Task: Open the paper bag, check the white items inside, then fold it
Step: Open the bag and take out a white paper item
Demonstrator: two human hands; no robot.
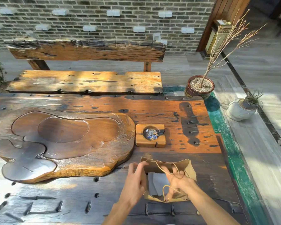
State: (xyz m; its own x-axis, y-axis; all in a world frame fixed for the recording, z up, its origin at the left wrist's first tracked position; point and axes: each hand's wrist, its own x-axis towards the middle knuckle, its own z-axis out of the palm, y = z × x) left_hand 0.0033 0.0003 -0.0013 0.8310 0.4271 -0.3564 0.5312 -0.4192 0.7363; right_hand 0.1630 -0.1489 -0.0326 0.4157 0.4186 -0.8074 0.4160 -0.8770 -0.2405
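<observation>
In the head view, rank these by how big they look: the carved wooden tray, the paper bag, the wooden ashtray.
1. Tray, by far.
2. Bag, though it sits nearer the camera.
3. Ashtray.

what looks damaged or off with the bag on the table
The paper bag has a ragged, uneven top rim at its far right corner, and its near edge is crumpled. Both hands, left and right, are spreading it open over the white items. Nothing is spilled.

You've got 2 bare forearms coming in from around 6 o'clock, no sleeves showing. Your left hand (135, 181) and right hand (179, 180) are bare too, no gloves, rings, watch or wristband that I can spot.
</observation>
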